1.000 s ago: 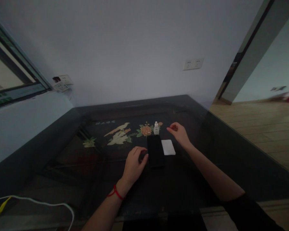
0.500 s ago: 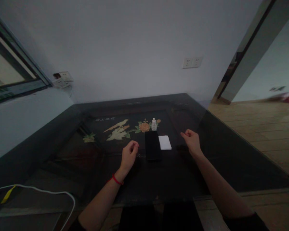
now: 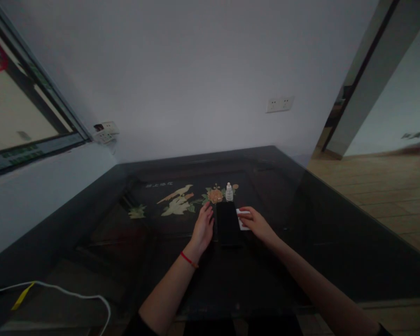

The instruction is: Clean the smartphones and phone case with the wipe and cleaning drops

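Note:
A black flat rectangular object (image 3: 228,225), like a phone or tablet, lies on the dark table in front of me. My left hand (image 3: 203,226) is at its left edge, fingers stretched forward and open; whether they touch it I cannot tell. On the other side, my right hand (image 3: 257,222) rests over a small white square (image 3: 244,226), perhaps folded cloth or paper, and partly covers it. Its fingers are loosely extended toward the black object. A small white dropper-like bottle (image 3: 229,192) stands upright just beyond the black object.
The dark glossy table (image 3: 182,284) bears a bird-and-flower picture (image 3: 178,200). At the lower left runs a white cable (image 3: 70,293) with a yellow tag (image 3: 23,296). A wall with a socket (image 3: 280,104) rises behind the table; a window (image 3: 31,102) is at the left.
Both hands have moved inward from loosely curled poses: the left to the black object's side, the right onto the white square. Fingers have straightened. The camera view has shifted slightly.

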`<state>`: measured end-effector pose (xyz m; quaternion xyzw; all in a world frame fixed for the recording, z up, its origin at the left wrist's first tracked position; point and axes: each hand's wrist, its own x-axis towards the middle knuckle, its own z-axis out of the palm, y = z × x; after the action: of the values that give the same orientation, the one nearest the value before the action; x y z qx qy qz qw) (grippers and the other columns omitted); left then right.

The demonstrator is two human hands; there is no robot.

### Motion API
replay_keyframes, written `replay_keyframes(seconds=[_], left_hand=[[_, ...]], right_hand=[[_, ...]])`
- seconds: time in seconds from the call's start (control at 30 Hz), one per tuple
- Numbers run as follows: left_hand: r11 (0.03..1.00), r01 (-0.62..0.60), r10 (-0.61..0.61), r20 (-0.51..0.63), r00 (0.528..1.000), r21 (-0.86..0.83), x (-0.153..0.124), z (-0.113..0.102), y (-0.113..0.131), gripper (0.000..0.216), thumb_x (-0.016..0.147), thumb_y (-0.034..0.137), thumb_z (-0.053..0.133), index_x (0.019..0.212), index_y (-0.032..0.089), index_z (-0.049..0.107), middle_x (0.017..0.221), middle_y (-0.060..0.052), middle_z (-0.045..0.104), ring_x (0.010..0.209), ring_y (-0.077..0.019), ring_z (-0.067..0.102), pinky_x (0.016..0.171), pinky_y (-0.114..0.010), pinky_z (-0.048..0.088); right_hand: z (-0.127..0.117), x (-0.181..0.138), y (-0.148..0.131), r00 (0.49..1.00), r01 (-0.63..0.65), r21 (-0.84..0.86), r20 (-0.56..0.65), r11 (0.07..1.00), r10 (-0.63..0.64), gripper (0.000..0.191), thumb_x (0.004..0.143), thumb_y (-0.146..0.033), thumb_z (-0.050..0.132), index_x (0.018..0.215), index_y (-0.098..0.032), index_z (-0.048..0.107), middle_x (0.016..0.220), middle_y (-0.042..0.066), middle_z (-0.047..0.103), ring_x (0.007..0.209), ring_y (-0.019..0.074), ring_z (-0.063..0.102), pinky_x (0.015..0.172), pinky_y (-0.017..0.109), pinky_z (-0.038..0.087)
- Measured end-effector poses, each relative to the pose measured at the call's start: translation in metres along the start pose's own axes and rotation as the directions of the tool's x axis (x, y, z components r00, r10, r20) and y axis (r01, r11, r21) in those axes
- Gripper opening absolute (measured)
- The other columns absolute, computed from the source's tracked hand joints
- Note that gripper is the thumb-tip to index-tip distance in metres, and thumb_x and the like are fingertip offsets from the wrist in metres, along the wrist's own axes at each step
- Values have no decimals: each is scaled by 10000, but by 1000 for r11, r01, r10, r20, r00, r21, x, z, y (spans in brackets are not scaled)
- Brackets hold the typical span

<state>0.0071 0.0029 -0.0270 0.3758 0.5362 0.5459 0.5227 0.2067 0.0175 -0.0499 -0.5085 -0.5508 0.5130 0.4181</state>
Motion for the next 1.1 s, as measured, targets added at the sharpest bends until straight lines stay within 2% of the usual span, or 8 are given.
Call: replay_keyframes(seconds=[0.07, 0.17, 0.3, 0.43, 0.57, 0.8, 0.9, 1.1], left_hand=[[997, 63, -59, 90, 994, -51, -3, 0, -3, 566, 812, 204, 394, 1372, 284, 376, 1409, -72, 502, 1248, -128, 516, 989, -323, 450], [990, 108, -94, 148, 984, -88, -5, -1, -5, 641, 806, 173, 373, 1434, 281, 310, 1460, -66, 450, 1311, -132, 456, 1042, -340, 426], [986, 126, -108, 155, 982, -112, -7, 2, -8, 635, 803, 148, 366, 1432, 228, 326, 1488, -74, 409, 1338, -138, 423, 1084, -329, 394], [917, 195, -159, 128, 979, -347, -13, 8, -11, 671, 753, 98, 446, 1407, 189, 329, 1497, -95, 391, 1336, -125, 421, 1111, -266, 340], [854, 181, -149, 103, 983, -488, -19, 11, -11, 646, 688, 33, 501, 1315, 164, 415, 1468, -121, 427, 1332, -153, 428, 1119, -256, 320], [859, 151, -132, 73, 989, -489, -20, 12, -10, 546, 656, -12, 503, 1171, 171, 518, 1469, -106, 429, 1367, -156, 378, 1139, -257, 275], [863, 144, -126, 70, 990, -484, -19, 12, -12, 572, 645, -19, 498, 1177, 189, 523, 1460, -88, 442, 1369, -153, 375, 1139, -266, 277], [856, 134, -129, 45, 991, -499, -20, 16, -14, 618, 648, -24, 495, 1227, 193, 489, 1487, -101, 393, 1352, -181, 402, 1104, -310, 351]], right_hand=[[2, -2, 1, 1000, -3, 8, 14, 1000, 3, 272, 752, -139, 551, 1019, -191, 542, 1045, 103, 710, 946, 203, 686, 767, 340, 560], [2, -4, 4, 1000, -7, 37, 30, 999, 6, 263, 765, -133, 535, 1021, -192, 534, 1099, 115, 695, 1018, 212, 668, 811, 357, 560], [2, -6, 7, 999, -27, 109, 32, 994, 24, 240, 761, -126, 528, 990, -199, 538, 1080, 106, 704, 1030, 209, 667, 891, 382, 541], [3, -10, 7, 998, -70, 235, 14, 969, 68, 199, 742, -157, 568, 938, -188, 585, 1040, 96, 713, 1016, 216, 670, 903, 387, 539], [1, -13, 6, 994, -105, 284, 14, 953, 106, 176, 717, -220, 635, 888, -181, 628, 1023, 93, 714, 1052, 232, 651, 906, 375, 532], [-2, -13, 0, 994, -104, 224, 66, 969, 92, 258, 693, -265, 659, 941, -196, 636, 1089, 90, 703, 1071, 239, 637, 906, 384, 514], [-3, -13, -2, 995, -88, 200, 65, 976, 76, 306, 696, -237, 640, 998, -197, 612, 1107, 99, 697, 1074, 236, 635, 875, 380, 525], [-3, -13, -2, 996, -64, 138, 63, 988, 55, 280, 726, -224, 607, 1005, -199, 601, 1119, 103, 692, 1064, 227, 641, 883, 382, 522]])
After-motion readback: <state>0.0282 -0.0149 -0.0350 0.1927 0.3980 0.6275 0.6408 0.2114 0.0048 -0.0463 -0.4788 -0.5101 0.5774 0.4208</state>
